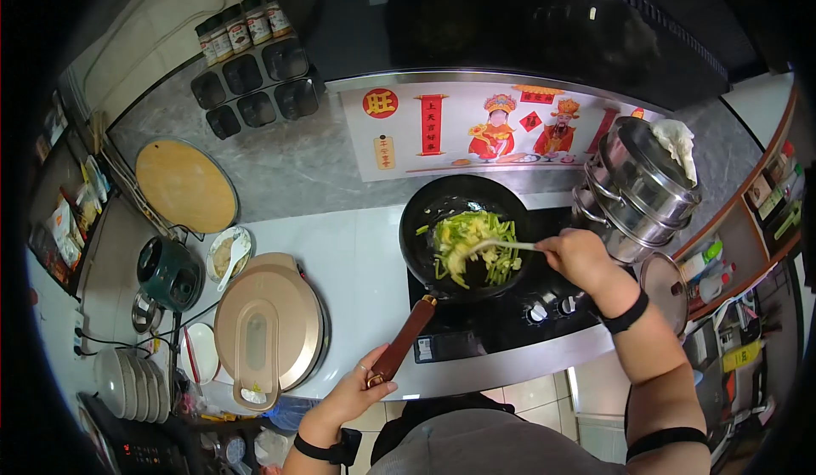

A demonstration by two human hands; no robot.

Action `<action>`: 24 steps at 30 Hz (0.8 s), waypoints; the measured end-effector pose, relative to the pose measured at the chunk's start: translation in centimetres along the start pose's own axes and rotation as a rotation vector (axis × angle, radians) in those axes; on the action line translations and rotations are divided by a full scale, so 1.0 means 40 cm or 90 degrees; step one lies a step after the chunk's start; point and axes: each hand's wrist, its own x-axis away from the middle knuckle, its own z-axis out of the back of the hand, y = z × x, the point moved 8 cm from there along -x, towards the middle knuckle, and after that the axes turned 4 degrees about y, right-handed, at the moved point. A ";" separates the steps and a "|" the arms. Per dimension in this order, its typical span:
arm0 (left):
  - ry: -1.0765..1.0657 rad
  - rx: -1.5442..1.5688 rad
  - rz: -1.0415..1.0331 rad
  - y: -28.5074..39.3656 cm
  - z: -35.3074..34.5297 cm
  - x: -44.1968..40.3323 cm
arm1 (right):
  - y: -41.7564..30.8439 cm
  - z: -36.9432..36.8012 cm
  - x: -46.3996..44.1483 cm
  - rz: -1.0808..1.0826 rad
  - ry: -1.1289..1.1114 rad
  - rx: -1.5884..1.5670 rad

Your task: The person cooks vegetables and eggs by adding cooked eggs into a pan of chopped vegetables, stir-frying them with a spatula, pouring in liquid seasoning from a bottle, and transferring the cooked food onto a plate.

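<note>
A black wok (414,250) sits on the black gas stove, tilted slightly toward me in this view. My left hand (355,396) is wrapped round its brown wooden handle (401,342). Inside the wok lie cut green stalks mixed with yellow pieces that look like egg (459,229). My right hand (580,257) grips a light-coloured spatula (514,245) by its handle, above the wok's right rim. The spatula's head reaches into the food and is partly hidden by it.
A stacked steel steamer (637,178) stands right of the wok. Left on the counter are a round beige electric griddle (234,313), a plate with a white spoon (228,254), a green cooker (166,273) and stacked bowls (127,381). A range hood (510,25) hangs above.
</note>
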 end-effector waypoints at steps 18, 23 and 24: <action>-0.056 0.017 -0.065 0.016 -0.059 -0.001 | -0.024 0.121 0.026 -0.062 -0.036 0.014; -0.077 -0.108 0.006 -0.013 -0.050 -0.002 | -0.019 0.038 0.031 -0.069 -0.058 0.083; -0.068 -0.115 -0.006 -0.014 -0.046 -0.004 | -0.008 0.015 0.017 -0.092 -0.046 0.051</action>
